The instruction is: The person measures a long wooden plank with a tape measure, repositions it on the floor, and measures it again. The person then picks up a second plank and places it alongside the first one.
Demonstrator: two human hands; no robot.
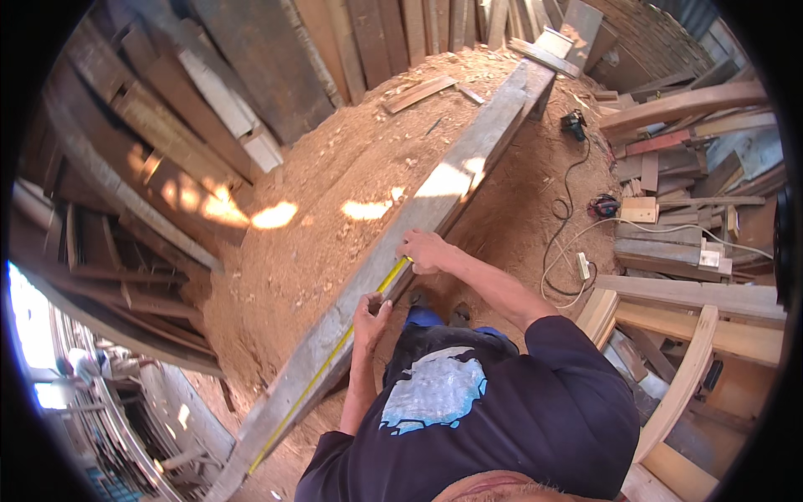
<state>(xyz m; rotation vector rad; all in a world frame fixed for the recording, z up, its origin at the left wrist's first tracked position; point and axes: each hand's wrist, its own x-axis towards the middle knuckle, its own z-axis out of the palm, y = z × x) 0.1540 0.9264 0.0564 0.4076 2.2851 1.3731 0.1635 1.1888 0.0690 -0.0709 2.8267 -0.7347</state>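
I see one long grey plank (435, 197) lying diagonally on the sawdust floor (318, 192), far end at the top right wood stacks, near end at the lower left. One yellow tape (335, 351) is stretched along the plank's near half, close to its right edge.

Right hand (425, 249) is closed on the tape's upper end, pressing it onto the plank's top face about midway along. Left hand (370, 315) is just below it at the plank's right edge, fingers curled; looks like it pins the tape or holds something small there, can't tell which.

Progress, my read: tape is laid out and tensioned, so the measuring is in hand. I see no pencil mark and no cut on the plank; marking and cutting are not yet done, as far as this view shows.

Counts: one plank under work, one tape, two hands. Right side, by the timber stacks: one black power tool (574, 124), one red-black tool (604, 205), one white power strip (583, 265) with cords. One short loose board (418, 94) on the sawdust at top.
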